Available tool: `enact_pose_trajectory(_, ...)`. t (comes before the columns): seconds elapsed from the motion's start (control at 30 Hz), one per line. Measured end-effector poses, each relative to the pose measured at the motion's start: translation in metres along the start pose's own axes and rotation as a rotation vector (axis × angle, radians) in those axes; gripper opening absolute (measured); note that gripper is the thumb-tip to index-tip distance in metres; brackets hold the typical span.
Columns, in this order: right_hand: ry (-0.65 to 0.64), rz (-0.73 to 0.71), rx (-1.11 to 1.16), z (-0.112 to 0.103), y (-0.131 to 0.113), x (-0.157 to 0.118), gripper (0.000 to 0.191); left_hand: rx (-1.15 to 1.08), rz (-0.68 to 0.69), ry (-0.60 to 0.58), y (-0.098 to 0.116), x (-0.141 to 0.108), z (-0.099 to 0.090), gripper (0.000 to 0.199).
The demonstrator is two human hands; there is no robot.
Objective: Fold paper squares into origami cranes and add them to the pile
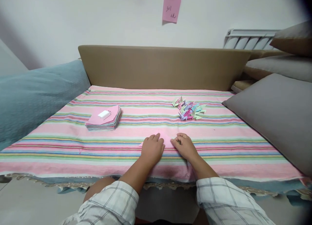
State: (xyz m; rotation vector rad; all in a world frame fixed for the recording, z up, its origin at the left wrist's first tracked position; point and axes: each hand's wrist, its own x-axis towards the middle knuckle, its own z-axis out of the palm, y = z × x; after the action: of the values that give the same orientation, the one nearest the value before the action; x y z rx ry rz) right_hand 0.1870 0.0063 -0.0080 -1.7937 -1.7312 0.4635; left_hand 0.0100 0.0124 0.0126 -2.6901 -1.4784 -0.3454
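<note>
A folded sheet of pink paper [167, 140] lies on the striped cloth in front of me, its colour close to that of the cloth. My left hand [152, 147] rests on the paper's left part, palm down with fingers stretched out, and a pointed corner shows to the left of it. At the right edge of the paper, my right hand [185, 146] has its thumb and index finger curled together in a pinch. The exact folds under my left hand are hidden.
A stack of coloured paper [103, 119] with a white charger plug [104, 114] on top lies to the left. Several folded paper cranes [188, 109] sit at back right. Grey cushions [273, 111] border the right; a brown sofa back [161, 67] stands behind the striped cloth [136, 105].
</note>
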Motion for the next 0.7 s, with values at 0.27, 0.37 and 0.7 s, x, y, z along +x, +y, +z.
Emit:
enact_pose_trajectory(0.27, 0.098, 0.068, 0.031, 0.017, -0.014, 0.006, 0.035, -0.049, -0.017, 0.034, -0.005, -0.001, 0.016, 0.043)
enact_pose_trajectory(0.37, 0.113, 0.091, 0.002, 0.018, -0.016, 0.009, 0.033, -0.057, -0.007, 0.026, -0.006, -0.002, 0.018, 0.044)
enact_pose_trajectory(0.7, 0.123, 0.054, 0.008, 0.021, -0.01, 0.009, 0.025, -0.067, -0.007, -0.006, -0.006, -0.002, 0.017, 0.044)
